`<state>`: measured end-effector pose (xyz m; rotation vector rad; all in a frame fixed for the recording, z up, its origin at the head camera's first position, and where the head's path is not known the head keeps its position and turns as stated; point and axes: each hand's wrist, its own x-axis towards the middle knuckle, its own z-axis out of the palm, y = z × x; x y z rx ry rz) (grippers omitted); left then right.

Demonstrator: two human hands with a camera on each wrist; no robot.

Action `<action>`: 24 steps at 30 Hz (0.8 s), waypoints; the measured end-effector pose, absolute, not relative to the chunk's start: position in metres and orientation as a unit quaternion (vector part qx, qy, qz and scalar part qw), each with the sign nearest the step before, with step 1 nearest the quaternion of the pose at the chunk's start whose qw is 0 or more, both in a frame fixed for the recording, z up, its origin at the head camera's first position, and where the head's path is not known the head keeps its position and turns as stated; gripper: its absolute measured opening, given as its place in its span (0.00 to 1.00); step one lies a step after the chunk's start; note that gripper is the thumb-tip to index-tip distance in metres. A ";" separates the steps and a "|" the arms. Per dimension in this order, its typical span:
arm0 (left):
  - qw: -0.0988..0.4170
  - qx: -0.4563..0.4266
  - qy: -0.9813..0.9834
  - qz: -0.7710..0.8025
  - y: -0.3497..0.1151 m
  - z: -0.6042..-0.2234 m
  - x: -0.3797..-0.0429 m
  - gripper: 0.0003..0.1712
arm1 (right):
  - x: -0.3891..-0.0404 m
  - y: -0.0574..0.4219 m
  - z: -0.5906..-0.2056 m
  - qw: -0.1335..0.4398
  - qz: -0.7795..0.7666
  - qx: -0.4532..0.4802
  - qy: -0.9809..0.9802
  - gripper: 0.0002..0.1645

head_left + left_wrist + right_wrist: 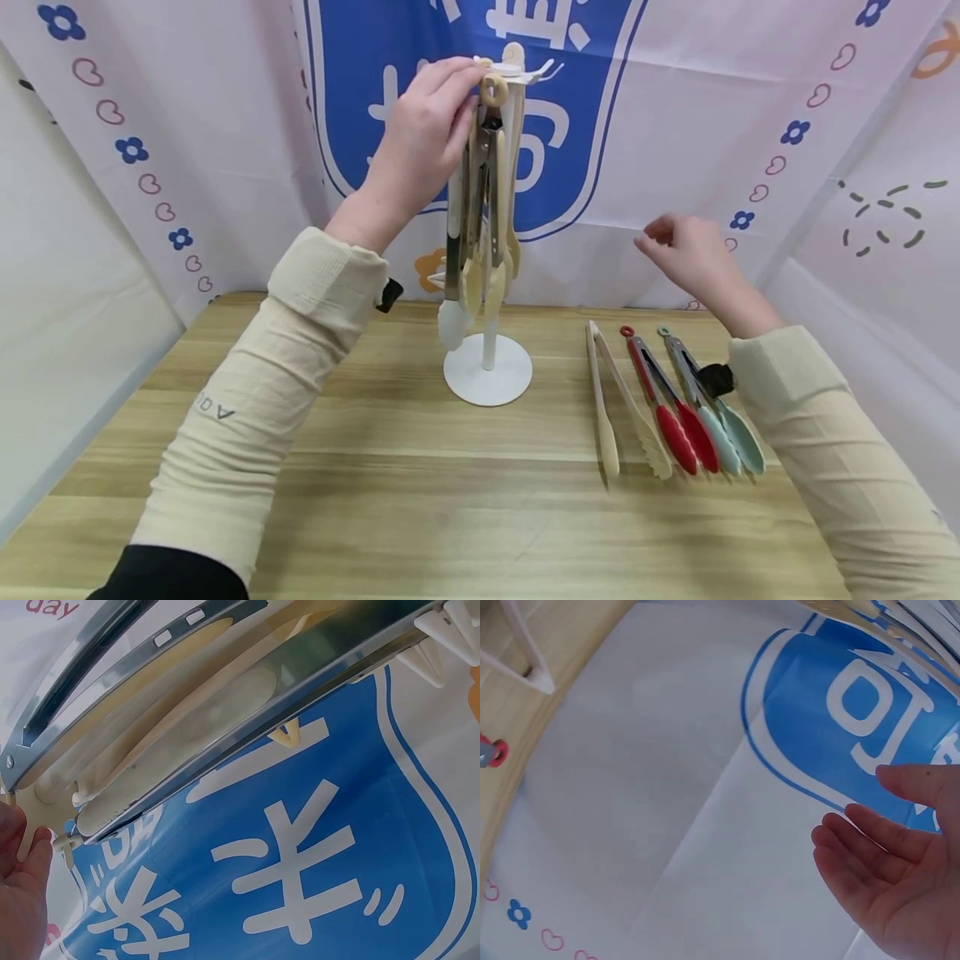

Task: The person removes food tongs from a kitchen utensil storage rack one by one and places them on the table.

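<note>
My left hand is up at the top of a white stand, its fingers and thumb pinching the ring end of metal tongs with cream tips. In the left wrist view, the left fingertips are right at the hinge end of these tongs. Several cream and white-tipped utensils hang close together around the stand's pole, partly hiding one another. To the right of the stand my right hand is in the air, holding nothing. Its fingers are loosely bent and spread from the thumb in the right wrist view.
On the wooden table, right of the stand, lie cream tongs, red-tipped tongs and pale green-tipped tongs, side by side. Bare white hooks stick out at the stand's top. A printed cloth hangs close behind.
</note>
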<state>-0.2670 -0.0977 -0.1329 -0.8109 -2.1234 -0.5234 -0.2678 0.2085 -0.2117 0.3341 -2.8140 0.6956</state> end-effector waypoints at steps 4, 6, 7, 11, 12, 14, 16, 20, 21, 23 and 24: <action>0.393 -0.320 -0.837 -0.205 -0.098 -0.133 -0.267 0.20 | -0.268 0.199 -0.202 0.131 0.252 0.114 -0.952 0.26; 0.392 -0.320 -0.838 -0.204 -0.098 -0.133 -0.267 0.20 | -0.268 0.194 -0.198 0.145 0.255 0.114 -0.949 0.25; 0.391 -0.319 -0.839 -0.203 -0.099 -0.132 -0.267 0.20 | -0.268 0.192 -0.195 0.152 0.255 0.114 -0.948 0.25; 0.391 -0.318 -0.840 -0.201 -0.099 -0.132 -0.266 0.20 | -0.268 0.183 -0.185 0.175 0.260 0.111 -0.943 0.24; 0.391 -0.318 -0.840 -0.201 -0.099 -0.132 -0.266 0.20 | -0.268 0.180 -0.182 0.179 0.262 0.111 -0.942 0.24; 0.391 -0.318 -0.840 -0.201 -0.099 -0.132 -0.266 0.20 | -0.268 0.176 -0.176 0.192 0.265 0.112 -0.938 0.23; 0.392 -0.319 -0.839 -0.201 -0.099 -0.132 -0.266 0.20 | -0.269 0.171 -0.169 0.202 0.268 0.113 -0.935 0.23; 0.391 -0.319 -0.840 -0.201 -0.099 -0.132 -0.266 0.20 | -0.270 0.161 -0.157 0.231 0.277 0.114 -0.926 0.23; 0.390 -0.318 -0.840 -0.201 -0.099 -0.132 -0.266 0.20 | -0.271 0.159 -0.155 0.238 0.279 0.112 -0.923 0.23; 0.390 -0.317 -0.841 -0.201 -0.099 -0.131 -0.266 0.20 | -0.272 0.155 -0.150 0.259 0.284 0.113 -0.916 0.23; 0.390 -0.316 -0.842 -0.200 -0.098 -0.131 -0.266 0.20 | -0.272 0.153 -0.148 0.268 0.286 0.113 -0.913 0.23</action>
